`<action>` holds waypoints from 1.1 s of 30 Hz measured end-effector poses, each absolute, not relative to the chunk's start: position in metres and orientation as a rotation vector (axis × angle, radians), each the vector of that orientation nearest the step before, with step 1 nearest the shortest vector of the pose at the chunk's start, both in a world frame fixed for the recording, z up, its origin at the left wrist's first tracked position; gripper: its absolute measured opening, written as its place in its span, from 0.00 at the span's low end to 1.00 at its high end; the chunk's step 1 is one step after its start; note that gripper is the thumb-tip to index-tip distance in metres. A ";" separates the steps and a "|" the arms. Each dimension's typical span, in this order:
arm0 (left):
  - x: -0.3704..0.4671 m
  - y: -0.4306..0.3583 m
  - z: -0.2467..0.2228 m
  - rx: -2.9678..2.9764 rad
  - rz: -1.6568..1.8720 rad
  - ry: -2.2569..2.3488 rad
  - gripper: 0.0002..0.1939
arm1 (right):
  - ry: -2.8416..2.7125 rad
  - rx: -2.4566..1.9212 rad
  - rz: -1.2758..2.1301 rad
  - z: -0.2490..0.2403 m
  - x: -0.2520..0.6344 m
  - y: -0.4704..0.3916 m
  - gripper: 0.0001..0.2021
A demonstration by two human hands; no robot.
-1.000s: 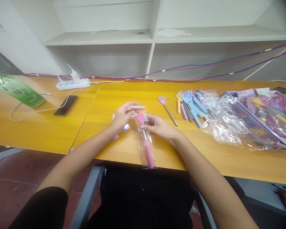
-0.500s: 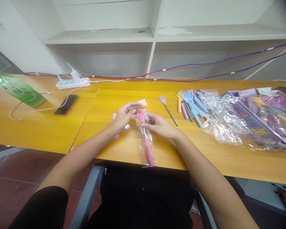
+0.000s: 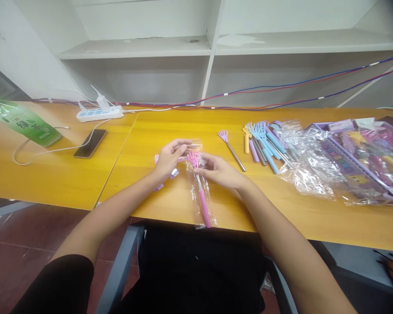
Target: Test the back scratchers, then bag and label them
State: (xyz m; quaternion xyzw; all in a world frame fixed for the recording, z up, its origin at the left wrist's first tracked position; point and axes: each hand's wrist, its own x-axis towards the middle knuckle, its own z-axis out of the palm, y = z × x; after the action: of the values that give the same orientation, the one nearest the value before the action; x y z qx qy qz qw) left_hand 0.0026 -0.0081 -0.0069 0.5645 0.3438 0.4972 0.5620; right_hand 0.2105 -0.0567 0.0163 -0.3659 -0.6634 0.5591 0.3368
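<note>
A pink back scratcher [image 3: 203, 205] with a hand-shaped head lies in a clear plastic bag [image 3: 193, 198] near the table's front edge, its handle toward me. My right hand [image 3: 218, 171] is closed on the bagged back scratcher just below the head, thumb on top. My left hand [image 3: 170, 159] pinches the bag's top end beside the pink head; the exact grip is partly hidden by the fingers. Under and beside my left hand lie small purple-and-white card pieces [image 3: 174, 173]. To the right lies a loose back scratcher with a lilac head [image 3: 223, 135] and metal rod.
Several blue, orange and purple back scratchers [image 3: 265, 144] lie in a pile at right, next to crumpled clear bags [image 3: 311, 161] and a purple display box [image 3: 343, 161]. At left are a phone [image 3: 90, 144], a power strip [image 3: 100, 113] and a green tea bottle [image 3: 24, 124].
The bag's top end now shows spread flatter above the pink head, and my left hand has shifted very slightly. My right hand keeps its hold; the other things stay put.
</note>
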 end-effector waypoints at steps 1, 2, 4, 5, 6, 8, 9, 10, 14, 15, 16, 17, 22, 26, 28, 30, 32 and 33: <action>0.003 -0.007 -0.008 1.325 1.184 0.827 0.15 | -1.733 -0.959 1.455 0.016 0.211 -0.057 0.24; 0.003 -0.007 -0.008 1.320 1.196 0.842 0.14 | -1.739 -0.963 1.453 0.015 0.211 -0.056 0.24; 0.004 -0.006 -0.010 1.313 1.214 0.863 0.12 | -1.751 -0.961 1.454 0.013 0.211 -0.055 0.24; 0.004 -0.005 -0.010 1.315 1.220 0.872 0.11 | -1.758 -0.956 1.457 0.012 0.211 -0.055 0.24; 0.004 -0.004 -0.011 1.321 1.231 0.885 0.11 | -1.766 -0.951 1.459 0.011 0.211 -0.054 0.24; 0.003 -0.002 -0.013 1.344 1.266 0.929 0.10 | -1.779 -0.942 1.460 0.011 0.211 -0.054 0.25; 0.002 -0.001 -0.014 1.357 1.289 0.956 0.10 | -1.784 -0.944 1.458 0.011 0.211 -0.054 0.25; 0.002 0.000 -0.015 1.367 1.311 0.982 0.09 | -1.793 -0.951 1.459 0.012 0.211 -0.055 0.25; -0.001 0.006 -0.018 1.371 1.361 0.997 0.08 | -1.830 -0.960 1.491 0.017 0.209 -0.057 0.22; -0.001 0.007 -0.019 1.361 1.362 0.984 0.08 | -1.832 -0.949 1.508 0.017 0.209 -0.057 0.21; -0.001 0.007 -0.018 1.346 1.363 0.970 0.08 | -1.831 -0.935 1.525 0.017 0.209 -0.057 0.21; -0.001 0.008 -0.018 1.327 1.368 0.959 0.07 | -1.830 -0.919 1.542 0.016 0.209 -0.057 0.20; -0.001 0.006 -0.012 1.281 1.419 0.930 0.06 | -1.807 -0.883 1.589 0.005 0.209 -0.054 0.24; 0.000 0.005 -0.012 1.279 1.402 0.898 0.04 | -1.724 -0.886 1.522 -0.002 0.210 -0.053 0.41; 0.000 0.005 -0.014 1.287 1.388 0.904 0.04 | -1.725 -0.894 1.444 -0.003 0.211 -0.052 0.46; 0.001 0.005 -0.015 1.294 1.371 0.933 0.04 | -1.796 -0.883 1.383 -0.002 0.212 -0.051 0.42; 0.001 0.005 -0.016 1.284 1.345 0.957 0.04 | -1.906 -0.866 1.318 -0.001 0.213 -0.049 0.34; 0.002 0.005 -0.017 1.276 1.334 0.964 0.04 | -1.951 -0.867 1.280 0.000 0.213 -0.049 0.32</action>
State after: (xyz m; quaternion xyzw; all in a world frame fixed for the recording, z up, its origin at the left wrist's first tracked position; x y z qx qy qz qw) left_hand 0.0016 0.0054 -0.0167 0.5288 0.3996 0.5529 0.5050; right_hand 0.2125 -0.0487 0.0003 -0.3298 -0.7425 0.4870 0.3206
